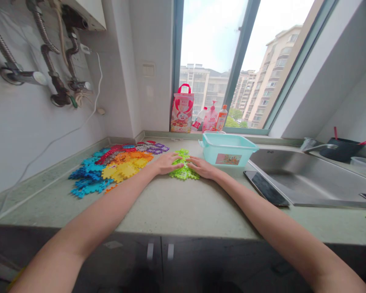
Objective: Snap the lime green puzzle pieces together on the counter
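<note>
Bright green gear-edged plastic pieces [184, 173] lie in a small heap on the counter. From the left, my left hand [167, 163] rests against the heap with its fingers stretched out. My right hand [200, 167] touches the heap from the other side, fingers also extended and palm down. Neither hand is wrapped around a piece. Left of my left hand are similar pieces sorted by colour: yellow ones [126, 167], orange ones [137, 155], blue ones [90, 173], red ones [116, 151] and purple ones [160, 149].
A light teal plastic tub [232, 143] stands behind my right hand. A phone [265, 188] lies beside the steel sink [305, 175]. Bottles [212, 119] and a pink bag [182, 112] line the windowsill. A white cable [57, 138] hangs along the left wall.
</note>
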A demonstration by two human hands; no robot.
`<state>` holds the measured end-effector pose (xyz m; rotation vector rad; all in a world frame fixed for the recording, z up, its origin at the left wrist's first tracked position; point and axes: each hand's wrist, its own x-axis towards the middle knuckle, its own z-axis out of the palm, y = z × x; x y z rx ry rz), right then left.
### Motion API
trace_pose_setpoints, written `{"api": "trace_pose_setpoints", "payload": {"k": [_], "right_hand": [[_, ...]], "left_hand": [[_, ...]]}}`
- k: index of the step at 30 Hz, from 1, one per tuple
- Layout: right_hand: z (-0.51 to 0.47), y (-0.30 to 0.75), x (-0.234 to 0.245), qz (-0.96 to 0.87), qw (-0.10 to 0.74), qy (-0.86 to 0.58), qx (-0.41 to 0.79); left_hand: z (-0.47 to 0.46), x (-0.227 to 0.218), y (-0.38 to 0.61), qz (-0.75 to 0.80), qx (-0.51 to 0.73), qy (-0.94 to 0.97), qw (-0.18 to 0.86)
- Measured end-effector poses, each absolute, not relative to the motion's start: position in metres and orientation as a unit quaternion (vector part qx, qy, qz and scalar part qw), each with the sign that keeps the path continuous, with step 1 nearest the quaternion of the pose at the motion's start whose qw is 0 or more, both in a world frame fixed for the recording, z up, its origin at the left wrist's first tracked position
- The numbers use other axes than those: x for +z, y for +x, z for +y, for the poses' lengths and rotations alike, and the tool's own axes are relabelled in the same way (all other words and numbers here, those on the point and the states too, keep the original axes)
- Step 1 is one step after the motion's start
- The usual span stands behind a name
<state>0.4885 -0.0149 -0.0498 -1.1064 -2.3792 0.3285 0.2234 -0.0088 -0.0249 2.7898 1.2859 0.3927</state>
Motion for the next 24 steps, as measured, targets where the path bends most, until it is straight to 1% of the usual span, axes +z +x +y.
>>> {"api": "trace_pose_setpoints", "payload": {"k": [4,9,14,19,24], "right_hand": [[-0.021,0.489,-0.046,-0.88,0.249,-0.39,0.105],[-0.028,0.486,-0.04,-0.872,0.251,-0.413,0.073],[-0.034,0.485,-0.033,-0.864,0.239,-0.439,0.061],[-0.043,0.491,-0.022,-0.87,0.243,-0.424,0.066],[-0.057,0.494,-0.007,-0.893,0.209,-0.389,0.08]], "left_hand": [[-0.019,-0.016,0.225,0.423,0.106,0.9,0.004],[-0.035,-0.006,0.232,0.414,0.073,0.907,-0.02],[-0.04,0.01,0.226,0.38,0.116,0.916,-0.062],[-0.042,0.036,0.202,0.369,0.103,0.924,-0.024],[-0.049,0.044,0.196,0.388,0.088,0.917,0.009]]}}
